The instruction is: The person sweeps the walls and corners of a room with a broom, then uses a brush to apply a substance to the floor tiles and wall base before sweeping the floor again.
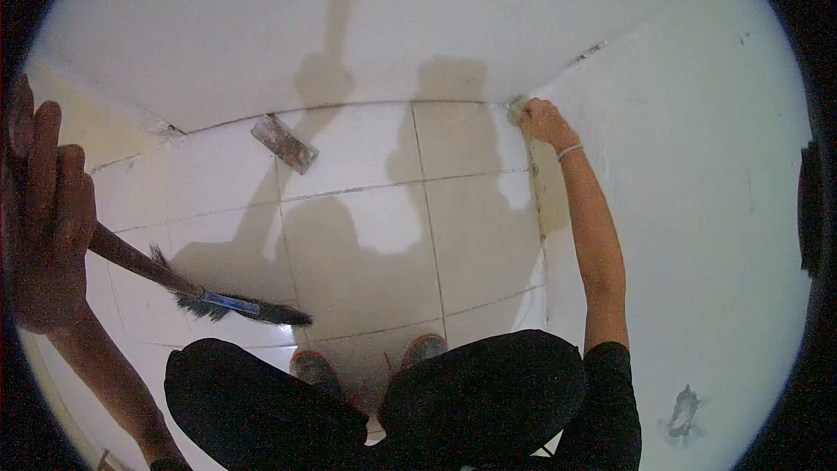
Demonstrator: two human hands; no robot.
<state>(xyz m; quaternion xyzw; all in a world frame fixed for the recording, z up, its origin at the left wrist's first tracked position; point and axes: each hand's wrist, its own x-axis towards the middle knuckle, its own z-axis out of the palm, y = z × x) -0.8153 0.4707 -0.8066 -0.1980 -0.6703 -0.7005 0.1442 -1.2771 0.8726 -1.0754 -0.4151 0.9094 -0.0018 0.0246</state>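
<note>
My right hand [547,125] is closed on a small pale greenish piece [517,111], too small to name, low in the corner where two white walls meet the tiled floor. My left hand [54,201] is raised at the far left, with its fingers stretched upward. A broom [218,298] with dark bristles and a blue band lies at a slant below it; its brown handle runs behind that hand, and whether the palm touches it is hidden. On the tiles near the back wall lies a flat, stained rectangular piece [284,144].
White walls stand ahead [227,26] and at the right [697,209]. The right wall has a grey patch [683,411] low down. My knees and shoes [425,351] are at the bottom over the floor tiles [357,253]. Shadows fall across floor and wall.
</note>
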